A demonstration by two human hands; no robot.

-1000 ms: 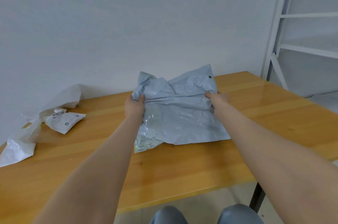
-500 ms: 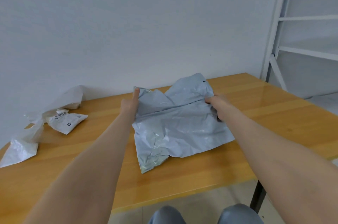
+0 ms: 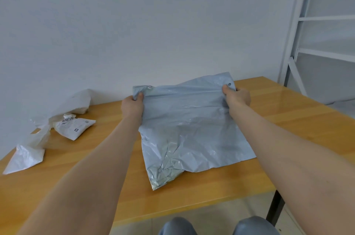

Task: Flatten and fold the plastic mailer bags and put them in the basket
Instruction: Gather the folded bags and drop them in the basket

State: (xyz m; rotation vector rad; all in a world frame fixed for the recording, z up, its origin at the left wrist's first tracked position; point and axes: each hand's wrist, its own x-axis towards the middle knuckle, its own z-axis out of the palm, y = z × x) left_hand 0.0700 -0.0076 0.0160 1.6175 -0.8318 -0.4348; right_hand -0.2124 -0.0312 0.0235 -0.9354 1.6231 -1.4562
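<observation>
A large grey plastic mailer bag (image 3: pixel 192 129) lies stretched out on the wooden table (image 3: pixel 288 119), wrinkled, with its near left corner crumpled. My left hand (image 3: pixel 132 106) grips its far left corner. My right hand (image 3: pixel 237 97) grips its far right corner, beside a small round hole. The far edge is pulled taut between both hands and lifted a little off the table. No basket is in view.
Several crumpled white mailer bags (image 3: pixel 75 128) lie at the table's left end by the wall. A white metal shelf frame (image 3: pixel 299 42) stands at the right. The table's front edge runs just above my knees (image 3: pixel 178 226).
Both hands slid outward to the bag's far corners and drew the bunched far edge out straight. The bag now lies wider and flatter.
</observation>
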